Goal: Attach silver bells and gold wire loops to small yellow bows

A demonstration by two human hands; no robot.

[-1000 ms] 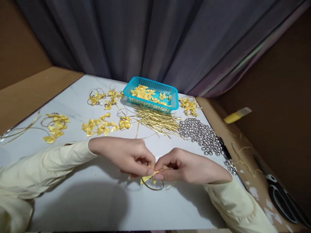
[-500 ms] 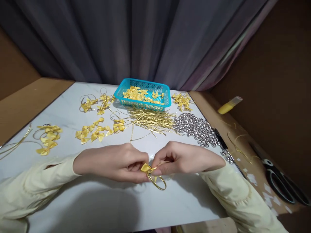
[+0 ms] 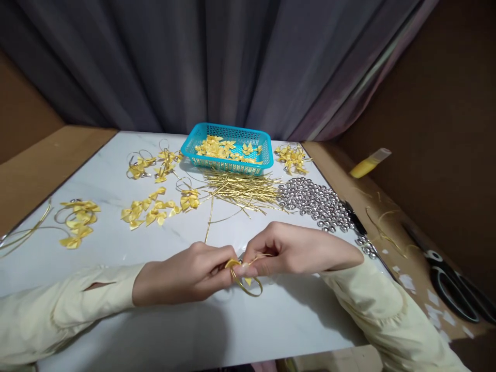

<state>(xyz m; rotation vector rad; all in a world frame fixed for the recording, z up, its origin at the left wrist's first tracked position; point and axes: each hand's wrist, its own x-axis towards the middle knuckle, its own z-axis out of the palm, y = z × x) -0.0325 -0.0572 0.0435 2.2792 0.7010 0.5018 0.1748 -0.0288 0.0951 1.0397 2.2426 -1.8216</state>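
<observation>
Fingertip to fingertip, my left hand [image 3: 194,271] and my right hand [image 3: 281,250] meet over the near part of the table. Between them is a small yellow ribbon bow [image 3: 231,263], pinched by my left fingers. A loop of gold cord [image 3: 253,294] hangs below the fingertips. My right thumb and forefinger are closed on a thin gold end of the cord. A little silver shows by the bow, possibly a bell, partly covered by my fingers.
A blue basket [image 3: 228,166] of yellow bows stands at the back. Before it lie gold cords [image 3: 244,191] and many silver bells [image 3: 315,204]. Bow clusters [image 3: 79,222] lie leftward. Scissors [image 3: 453,289] and a yellow tube [image 3: 370,163] are at the right.
My left hand has shifted slightly right and turned, its wrist lower. The bow has tilted and the cord loop has moved a little up and left. My right hand stays nearly in place.
</observation>
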